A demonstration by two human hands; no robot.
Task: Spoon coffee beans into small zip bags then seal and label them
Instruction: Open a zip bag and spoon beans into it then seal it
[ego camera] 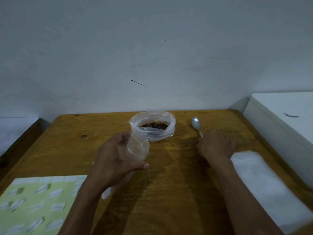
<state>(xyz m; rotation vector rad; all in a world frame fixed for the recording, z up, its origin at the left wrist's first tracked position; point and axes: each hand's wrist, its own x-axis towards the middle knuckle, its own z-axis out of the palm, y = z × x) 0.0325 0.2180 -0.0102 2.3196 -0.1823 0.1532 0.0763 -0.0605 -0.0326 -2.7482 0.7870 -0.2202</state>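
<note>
Our left hand [111,160] curls its fingers [135,167] around a small zip bag [135,148], mouth held open. Beyond it sits the bag of coffee beans [153,125] on the desk [169,175]. Our right hand [215,145] pinches the handle of the spoon [196,124], whose bowl lies just beyond the fingertips.
</note>
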